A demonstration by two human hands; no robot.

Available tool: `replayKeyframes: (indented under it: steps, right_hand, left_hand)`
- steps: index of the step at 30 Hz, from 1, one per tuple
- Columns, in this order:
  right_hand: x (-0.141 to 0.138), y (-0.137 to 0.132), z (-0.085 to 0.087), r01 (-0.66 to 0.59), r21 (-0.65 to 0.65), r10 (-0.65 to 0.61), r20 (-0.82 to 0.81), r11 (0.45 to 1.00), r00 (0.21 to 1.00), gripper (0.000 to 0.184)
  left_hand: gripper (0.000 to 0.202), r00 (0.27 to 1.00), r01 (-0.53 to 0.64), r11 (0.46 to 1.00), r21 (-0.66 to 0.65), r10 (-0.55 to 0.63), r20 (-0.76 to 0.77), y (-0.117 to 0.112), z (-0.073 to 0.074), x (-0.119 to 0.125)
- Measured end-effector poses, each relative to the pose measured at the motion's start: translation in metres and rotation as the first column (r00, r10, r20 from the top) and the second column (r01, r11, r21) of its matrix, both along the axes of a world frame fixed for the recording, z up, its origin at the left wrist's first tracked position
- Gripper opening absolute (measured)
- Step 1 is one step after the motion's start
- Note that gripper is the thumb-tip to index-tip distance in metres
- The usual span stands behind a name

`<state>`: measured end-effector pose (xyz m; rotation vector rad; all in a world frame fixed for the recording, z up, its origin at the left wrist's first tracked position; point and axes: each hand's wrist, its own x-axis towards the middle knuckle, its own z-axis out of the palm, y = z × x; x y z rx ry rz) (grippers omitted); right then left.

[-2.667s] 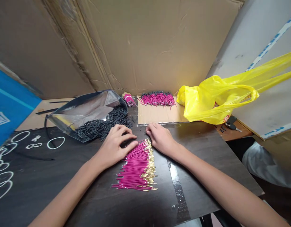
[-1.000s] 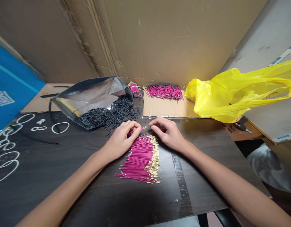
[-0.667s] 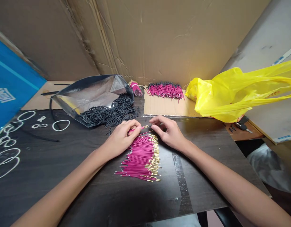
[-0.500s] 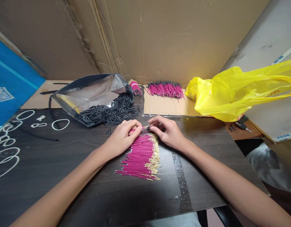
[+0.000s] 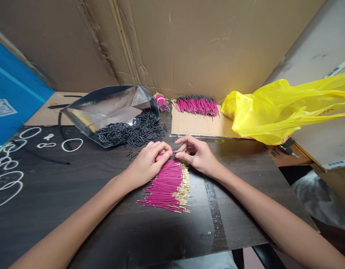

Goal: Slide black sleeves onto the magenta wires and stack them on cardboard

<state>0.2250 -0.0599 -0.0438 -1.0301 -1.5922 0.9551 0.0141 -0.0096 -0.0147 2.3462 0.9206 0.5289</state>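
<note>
My left hand (image 5: 151,162) is closed in a pinch on magenta wires with gold-coloured pin ends. Those gold ends (image 5: 176,151) stick out to the right from between its thumb and fingers. My right hand (image 5: 199,155) meets them from the other side, thumb at the tips and index finger raised above. Its other fingers curl behind the thumb, and what they pinch is too small to make out. Just below both hands lies a spread row of magenta wires (image 5: 166,183), gold pins to the right and silvery tips to the left.
Short black tubes (image 5: 133,130) spill from an open silver-lined bag (image 5: 110,104). Behind are a banded wire bundle (image 5: 162,102) and black-ended magenta wires (image 5: 197,105) on cardboard (image 5: 200,127). A yellow plastic bag (image 5: 262,112) stands right; white rubber bands (image 5: 72,145) lie left.
My left hand has shifted slightly right, bringing the gold wire ends up to my right thumb. The gap between the hands has narrowed. The view has moved a little.
</note>
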Motion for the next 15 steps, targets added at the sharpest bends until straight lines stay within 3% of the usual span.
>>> replayKeyframes:
  steps: [5,8,11,15]
  right_hand:
    - [0.002,0.003,0.006,0.161,0.227,-0.212,0.218,0.96,0.953,0.018]
    - [0.002,0.015,0.002,0.148,0.336,-0.276,0.375,0.93,0.885,0.029]
    - [-0.001,0.028,-0.005,0.117,0.323,-0.286,0.546,0.939,0.788,0.023]
    - [-0.003,0.033,-0.008,0.238,0.276,-0.362,0.618,0.931,0.698,0.008]
  left_hand:
    - [0.028,0.978,-0.173,0.985,-0.026,0.175,0.116,0.005,0.002,-0.002]
    - [0.027,0.951,-0.245,0.968,-0.054,0.251,0.179,0.009,0.001,-0.003]
    - [0.027,0.946,-0.25,0.966,-0.072,0.259,0.192,0.011,0.0,-0.003]
    - [0.028,0.959,-0.231,0.972,-0.049,0.236,0.157,0.01,-0.002,-0.001]
